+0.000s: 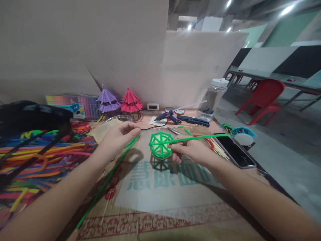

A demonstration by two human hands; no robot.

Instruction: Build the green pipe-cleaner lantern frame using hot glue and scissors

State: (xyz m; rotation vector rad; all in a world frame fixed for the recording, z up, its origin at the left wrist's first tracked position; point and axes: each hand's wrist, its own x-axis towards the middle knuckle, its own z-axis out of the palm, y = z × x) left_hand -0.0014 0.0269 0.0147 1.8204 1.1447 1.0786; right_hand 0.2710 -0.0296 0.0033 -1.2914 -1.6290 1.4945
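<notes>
In my right hand (189,149) I pinch a green wheel-shaped frame (161,144) made of pipe cleaners, with spokes meeting at its middle. From the frame a long green strand (208,136) sticks out to the right, above my hand. The frame is held over the table and casts a shadow. My left hand (121,134), left of the frame, has thumb and fingers pressed together. Long green pipe cleaners (107,184) slant from beneath its fingertips toward the front left; the exact grip is partly hidden.
Loose coloured pipe cleaners (45,157) cover the left side beside a black bag (35,115). Purple (108,100) and red (130,103) tiered umbrella-like models stand behind. A glue gun (168,116), scissors (175,131), water bottle (212,98) and phone (235,150) lie or stand back and right.
</notes>
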